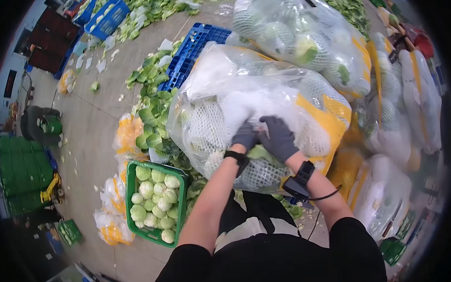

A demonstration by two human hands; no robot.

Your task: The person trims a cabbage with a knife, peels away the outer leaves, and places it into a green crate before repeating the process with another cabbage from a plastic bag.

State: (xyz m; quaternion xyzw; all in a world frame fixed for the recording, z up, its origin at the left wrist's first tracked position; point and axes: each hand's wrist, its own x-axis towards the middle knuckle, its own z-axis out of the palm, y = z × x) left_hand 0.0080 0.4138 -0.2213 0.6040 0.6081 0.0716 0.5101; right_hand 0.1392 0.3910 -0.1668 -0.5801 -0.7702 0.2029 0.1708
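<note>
We see a glossy clear plastic sack, white foam netting, matt grey cloth gloves and a green plastic crate.

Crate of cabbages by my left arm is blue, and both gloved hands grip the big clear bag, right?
Not quite. The head view shows the crate is green, not blue. The rest holds: it sits by the left arm, and the left hand and right hand both grip the big clear bag.
</note>
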